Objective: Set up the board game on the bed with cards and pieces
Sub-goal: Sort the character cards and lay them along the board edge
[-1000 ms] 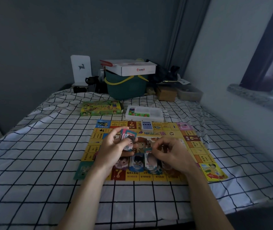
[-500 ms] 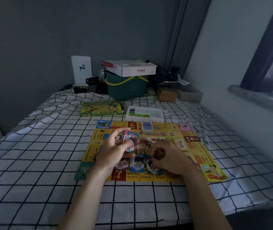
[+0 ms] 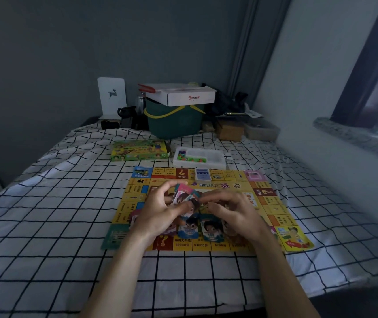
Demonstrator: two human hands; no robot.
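Observation:
A yellow game board [image 3: 273,212] lies flat on the checked bed sheet. My left hand [image 3: 158,214] grips a fanned stack of cards [image 3: 184,195] above the board's middle. My right hand [image 3: 234,212] hovers just right of the stack, its fingertips pinching the stack's right edge. Cards with cartoon faces [image 3: 212,228] lie in a row on the board's near side, partly hidden under both hands. A small blue card deck [image 3: 203,175] sits on the board's far edge.
Behind the board lie a green game box [image 3: 140,150] and a white tray of coloured pieces [image 3: 200,156]. A green basket [image 3: 174,120] with a white carton [image 3: 183,95] on top stands at the bed's head. A wall and window sill run along the right.
My right hand has risen from the row of cards on the board and moved left to the stack in my left hand. The left hand has stayed roughly in place.

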